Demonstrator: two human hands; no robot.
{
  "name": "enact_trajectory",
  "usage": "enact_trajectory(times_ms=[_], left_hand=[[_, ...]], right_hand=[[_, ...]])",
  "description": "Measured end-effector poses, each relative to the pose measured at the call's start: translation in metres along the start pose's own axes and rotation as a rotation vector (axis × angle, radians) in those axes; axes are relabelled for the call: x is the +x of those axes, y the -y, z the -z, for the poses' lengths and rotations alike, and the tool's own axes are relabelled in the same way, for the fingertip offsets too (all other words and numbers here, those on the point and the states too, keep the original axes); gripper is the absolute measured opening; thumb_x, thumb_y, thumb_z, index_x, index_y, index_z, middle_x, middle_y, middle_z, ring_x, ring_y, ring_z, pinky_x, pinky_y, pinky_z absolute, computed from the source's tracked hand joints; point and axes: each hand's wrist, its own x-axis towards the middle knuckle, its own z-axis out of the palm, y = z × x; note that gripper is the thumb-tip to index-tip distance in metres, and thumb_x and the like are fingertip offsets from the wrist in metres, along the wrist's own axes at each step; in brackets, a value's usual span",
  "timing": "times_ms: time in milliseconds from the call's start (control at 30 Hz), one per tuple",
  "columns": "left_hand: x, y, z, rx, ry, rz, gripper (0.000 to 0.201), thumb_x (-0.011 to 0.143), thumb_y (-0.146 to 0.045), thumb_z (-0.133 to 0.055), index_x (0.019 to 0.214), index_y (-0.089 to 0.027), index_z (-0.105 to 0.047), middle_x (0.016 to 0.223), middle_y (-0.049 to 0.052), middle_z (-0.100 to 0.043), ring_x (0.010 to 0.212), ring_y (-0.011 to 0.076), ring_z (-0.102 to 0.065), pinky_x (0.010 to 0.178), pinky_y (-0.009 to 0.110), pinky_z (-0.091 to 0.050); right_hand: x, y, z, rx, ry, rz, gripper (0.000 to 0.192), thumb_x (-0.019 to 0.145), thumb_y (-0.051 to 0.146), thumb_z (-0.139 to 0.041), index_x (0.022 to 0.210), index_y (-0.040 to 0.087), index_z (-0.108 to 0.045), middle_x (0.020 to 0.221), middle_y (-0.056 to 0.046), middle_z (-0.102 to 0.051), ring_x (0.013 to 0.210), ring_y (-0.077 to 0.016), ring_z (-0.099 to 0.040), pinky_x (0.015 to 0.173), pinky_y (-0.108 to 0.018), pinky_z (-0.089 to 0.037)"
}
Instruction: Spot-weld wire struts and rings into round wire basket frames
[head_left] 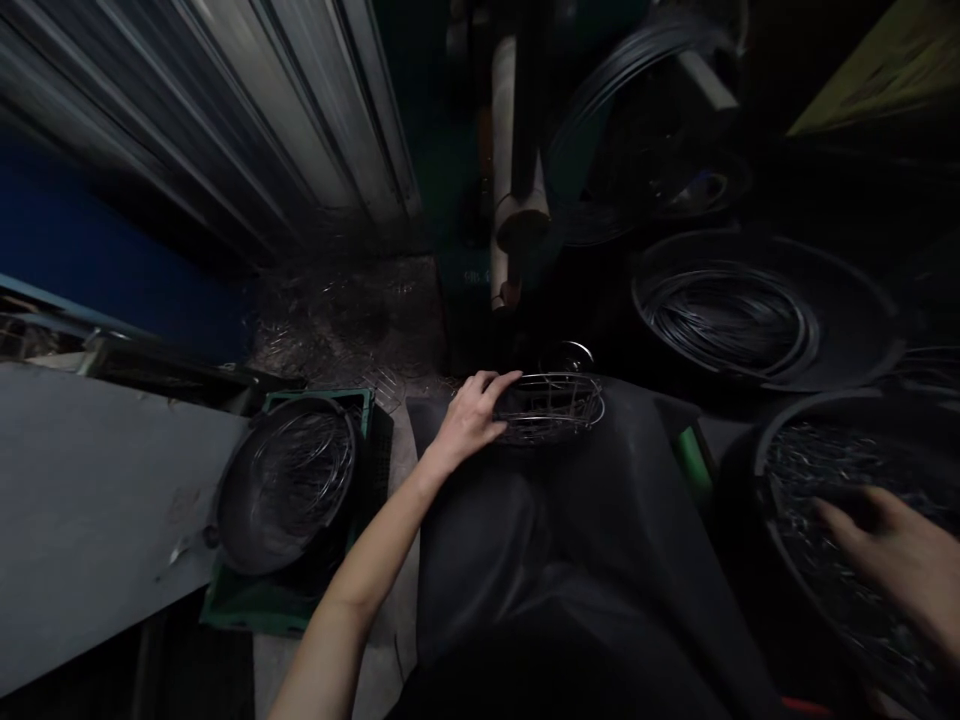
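The left hand (471, 415) reaches forward along the person's dark-clad lap and grips the near rim of a small wire basket (553, 406), fingers curled over the top ring and thumb tucked under. The basket rests on the knee, roughly level, its thin metal ribs catching a little light. The right hand (904, 560) is low at the right edge, fingers loosely spread and lying on a heap of short wire pieces inside a dark round tub (772, 450); whether it pinches any of them I cannot tell, since the fingertips blur into the pile.

Left of the lap a dark pan (281, 485) filled with wire rings sits tilted in a green crate (240, 605), beside a grey slab of worktop (90, 500). The floor beyond is littered with more loose wire. Behind stands a corrugated metal shutter (247, 110) over a blue wall panel (90, 250). To the right, coils of dark wire (724, 320) lie in a wide shallow basin, and another coil leans higher up beside a pale upright roller (506, 150).

The room is very dim; the far right and top corners sink into black, the right wrist is cut by the frame, and a small ring behind the basket is hard to make out
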Motion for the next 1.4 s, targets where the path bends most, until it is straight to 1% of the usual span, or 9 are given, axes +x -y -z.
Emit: enact_trajectory(times_ms=[133, 267, 333, 433, 567, 767, 967, 1167, 1400], left_hand=[[0.009, -0.008, 0.007, 0.037, -0.049, -0.007, 0.070, 0.071, -0.005, -0.058, 0.136, -0.024, -0.039, 0.121, 0.007, -0.048, 0.113, 0.0202, -0.049, 0.100, 0.035, -0.044], [0.017, -0.017, 0.014, 0.086, -0.079, 0.013, 0.066, 0.071, -0.005, -0.057, 0.133, -0.023, -0.042, 0.121, 0.007, -0.047, 0.112, 0.0206, -0.049, 0.099, 0.035, -0.045], [0.018, -0.020, 0.018, 0.123, -0.099, 0.025, 0.067, 0.071, -0.004, -0.057, 0.133, -0.023, -0.041, 0.121, 0.008, -0.047, 0.112, 0.0214, -0.048, 0.099, 0.037, -0.044], [0.018, -0.021, 0.024, 0.177, -0.127, 0.031, 0.066, 0.071, -0.004, -0.056, 0.133, -0.024, -0.041, 0.121, 0.008, -0.046, 0.112, 0.0222, -0.048, 0.099, 0.039, -0.044], [0.020, -0.018, 0.027, 0.230, -0.172, 0.038, 0.064, 0.072, -0.002, -0.053, 0.131, -0.024, -0.043, 0.119, 0.008, -0.047, 0.111, 0.0221, -0.049, 0.099, 0.040, -0.043], [0.022, -0.006, 0.025, 0.214, -0.250, 0.044, 0.060, 0.074, -0.002, -0.051, 0.129, -0.024, -0.045, 0.118, 0.008, -0.049, 0.112, 0.0212, -0.050, 0.099, 0.039, -0.044], [0.025, 0.000, 0.022, 0.210, -0.360, 0.028, 0.056, 0.076, -0.006, -0.053, 0.129, -0.023, -0.045, 0.115, 0.008, -0.051, 0.110, 0.0211, -0.052, 0.100, 0.041, -0.044], [0.031, 0.005, 0.016, 0.270, -0.426, 0.008, 0.058, 0.077, -0.005, -0.052, 0.130, -0.025, -0.043, 0.116, 0.008, -0.050, 0.112, 0.0210, -0.052, 0.105, 0.047, -0.040], [0.040, 0.012, 0.013, 0.267, -0.492, -0.022, 0.053, 0.076, -0.007, -0.055, 0.127, -0.022, -0.047, 0.113, 0.009, -0.051, 0.108, 0.0210, -0.054, 0.104, 0.045, -0.042]], right_hand=[[-0.033, 0.093, -0.003, 0.232, 0.148, 0.032, 0.045, 0.057, 0.068, -0.064, 0.075, 0.027, -0.067, 0.079, -0.011, -0.066, 0.068, -0.0206, -0.059, 0.064, -0.039, -0.042], [-0.065, 0.189, -0.023, 0.670, 0.514, 0.114, 0.055, 0.055, 0.063, -0.073, 0.081, 0.016, -0.065, 0.073, -0.008, -0.066, 0.063, -0.0186, -0.061, 0.061, -0.033, -0.051], [-0.073, 0.220, -0.036, 0.788, 0.609, 0.132, 0.053, 0.054, 0.060, -0.077, 0.078, 0.014, -0.064, 0.068, -0.006, -0.065, 0.060, -0.0172, -0.061, 0.056, -0.029, -0.051], [-0.074, 0.248, -0.056, 0.884, 0.668, 0.154, 0.051, 0.052, 0.057, -0.079, 0.075, 0.015, -0.062, 0.067, -0.005, -0.065, 0.060, -0.0173, -0.063, 0.051, -0.026, -0.050], [-0.072, 0.261, -0.081, 0.907, 0.630, 0.240, 0.047, 0.059, 0.058, -0.074, 0.077, 0.016, -0.062, 0.068, -0.003, -0.064, 0.062, -0.0180, -0.063, 0.053, -0.027, -0.051], [-0.084, 0.263, -0.102, 0.712, 0.278, 0.511, 0.033, 0.081, 0.049, -0.060, 0.087, 0.017, -0.066, 0.080, -0.003, -0.067, 0.069, -0.0148, -0.062, 0.066, -0.026, -0.050], [-0.088, 0.270, -0.113, 0.668, 0.072, 0.667, 0.029, 0.086, 0.043, -0.057, 0.088, 0.016, -0.066, 0.079, -0.003, -0.067, 0.069, -0.0139, -0.061, 0.068, -0.025, -0.048], [-0.081, 0.275, -0.125, 0.681, -0.009, 0.718, 0.025, 0.087, 0.039, -0.058, 0.087, 0.016, -0.066, 0.079, -0.003, -0.067, 0.070, -0.0138, -0.062, 0.070, -0.025, -0.049], [-0.075, 0.276, -0.133, 0.713, -0.038, 0.768, 0.019, 0.087, 0.034, -0.058, 0.089, 0.017, -0.066, 0.083, -0.003, -0.067, 0.074, -0.0139, -0.062, 0.074, -0.026, -0.049]])
